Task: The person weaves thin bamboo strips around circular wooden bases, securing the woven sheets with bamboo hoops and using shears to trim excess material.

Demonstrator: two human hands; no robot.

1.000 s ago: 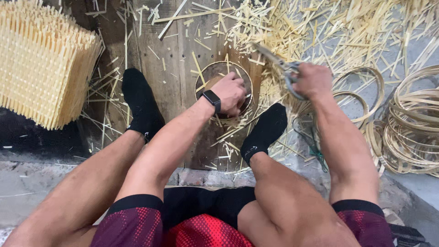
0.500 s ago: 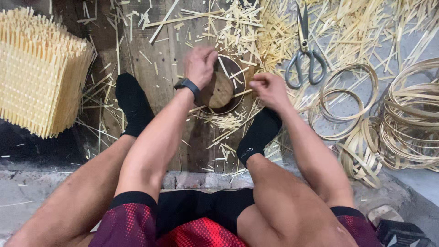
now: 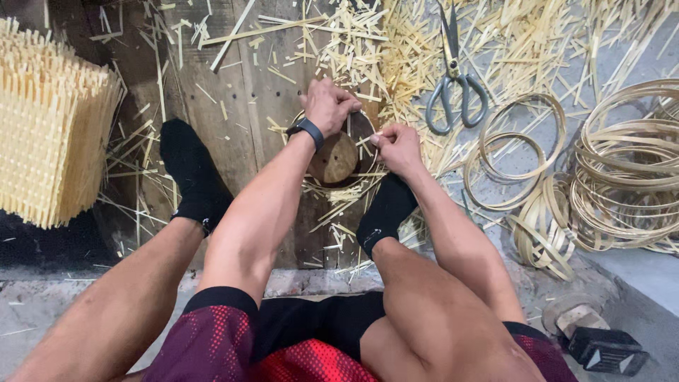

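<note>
Head view was directed down onto a wooden board (image 3: 240,106) strewn with bamboo slivers. A round wooden block (image 3: 334,159), ringed by a thin bamboo hoop (image 3: 368,138), was seen lying on the board between the person's two black-socked feet, just above the right foot (image 3: 385,212). The left hand (image 3: 327,105), a dark watch (image 3: 306,132) worn at its wrist, was laid over the far rim of the block, its fingers curled down together over the hoop's edge; whether they were clamped on it could not be told. The right hand (image 3: 396,145) was held at the block's right side, its thumb and fingers pinched together on a thin bamboo strip at the hoop.

A pair of grey-handled scissors (image 3: 455,85) was left lying on the scattered slivers, beyond the right hand and apart from it. Finished bamboo rings (image 3: 516,152) were spread near the scissors, and a larger pile of coiled bamboo bands (image 3: 626,173) was heaped at the far right. A woven bamboo basket (image 3: 53,127) with upright stakes was stood at the left edge, well apart from both hands. The left foot (image 3: 191,173) was planted on the board beside it.
</note>
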